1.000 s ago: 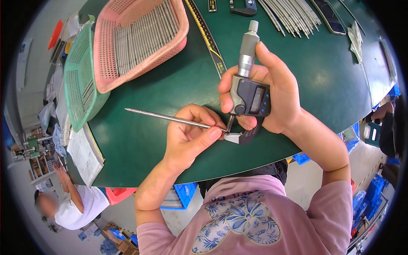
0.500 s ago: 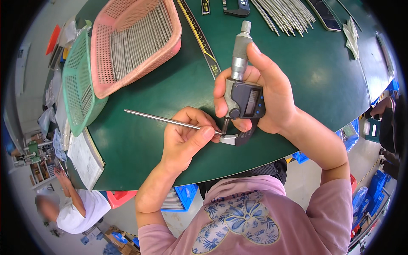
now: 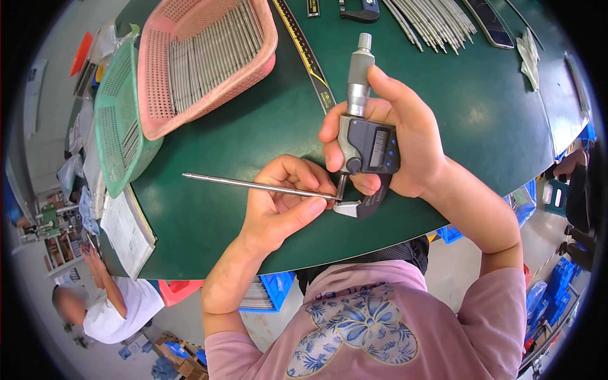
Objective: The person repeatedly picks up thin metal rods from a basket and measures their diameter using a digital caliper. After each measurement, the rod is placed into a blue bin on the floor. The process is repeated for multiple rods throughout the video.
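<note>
My right hand (image 3: 405, 136) is closed round a digital micrometer (image 3: 369, 149), its thimble pointing away from me and its curved frame toward me. My left hand (image 3: 278, 206) pinches a thin metal rod (image 3: 237, 182) between thumb and fingers. The rod's right end sits at the micrometer's jaw, by the spindle and anvil; whether both faces touch it is too small to tell. The rod's other end sticks out free to the left over the green table (image 3: 209, 237).
At the left, a pink basket (image 3: 190, 123) full of similar rods stands beside a green basket (image 3: 117, 158). A steel ruler (image 3: 304, 57), loose rods (image 3: 437, 28), another micrometer (image 3: 361, 11) and a phone (image 3: 489, 24) lie farther back. A person (image 3: 120, 310) is at the lower left.
The rod has turned slightly, lying a little flatter, and its right end stays at the micrometer's jaw. Both hands have shifted slightly, with the grips unchanged.
</note>
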`<state>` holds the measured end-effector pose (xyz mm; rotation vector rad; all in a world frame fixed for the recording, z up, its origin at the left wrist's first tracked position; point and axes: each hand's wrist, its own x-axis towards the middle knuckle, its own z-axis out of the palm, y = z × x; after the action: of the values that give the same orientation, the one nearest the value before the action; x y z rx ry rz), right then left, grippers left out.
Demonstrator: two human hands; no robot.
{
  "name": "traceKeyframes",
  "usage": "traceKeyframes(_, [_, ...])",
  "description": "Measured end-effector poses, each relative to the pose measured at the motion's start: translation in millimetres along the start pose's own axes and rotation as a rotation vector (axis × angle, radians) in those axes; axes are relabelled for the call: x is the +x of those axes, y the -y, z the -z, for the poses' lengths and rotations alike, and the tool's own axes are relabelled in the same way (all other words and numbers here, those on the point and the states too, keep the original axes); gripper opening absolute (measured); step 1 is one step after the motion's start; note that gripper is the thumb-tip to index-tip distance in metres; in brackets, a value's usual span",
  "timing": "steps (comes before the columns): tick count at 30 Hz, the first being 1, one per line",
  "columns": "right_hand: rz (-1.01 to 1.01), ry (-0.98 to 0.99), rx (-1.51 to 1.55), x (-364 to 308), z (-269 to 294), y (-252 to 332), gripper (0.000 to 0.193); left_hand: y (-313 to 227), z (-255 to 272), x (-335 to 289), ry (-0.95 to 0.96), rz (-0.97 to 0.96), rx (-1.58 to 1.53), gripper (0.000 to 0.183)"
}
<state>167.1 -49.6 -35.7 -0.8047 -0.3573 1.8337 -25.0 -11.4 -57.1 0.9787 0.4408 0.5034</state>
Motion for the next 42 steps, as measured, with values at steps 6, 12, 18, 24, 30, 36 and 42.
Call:
traceKeyframes(6, [0.008,0.001,-0.053,-2,-3,1,0.067,0,0,-1,0.018,0.012,0.003,0.023])
traceKeyframes(12, [0.013,0.012,-0.035,-4,0,3,0.068,0,-3,3,0.029,0.013,-0.003,0.023])
traceKeyframes(18, [-0.014,0.017,0.005,-8,-2,5,0.067,-2,-3,1,-0.015,0.067,-0.050,0.019])
traceKeyframes(24, [0.006,0.030,0.091,-4,-6,4,0.070,-5,3,-2,-0.127,-0.012,-0.192,0.018])
traceKeyframes(30, [0.060,-0.053,0.005,-3,-12,-4,0.063,-28,16,-16,-0.441,-0.361,0.026,0.029])
traceKeyframes(36, [0.090,-0.041,0.006,-3,-6,-3,0.061,-110,84,-55,-0.804,-0.479,0.398,0.018])
traceKeyframes(42, [0.059,-0.017,-0.015,-4,-8,-2,0.061,-171,203,-72,-0.970,-0.169,1.404,0.016])
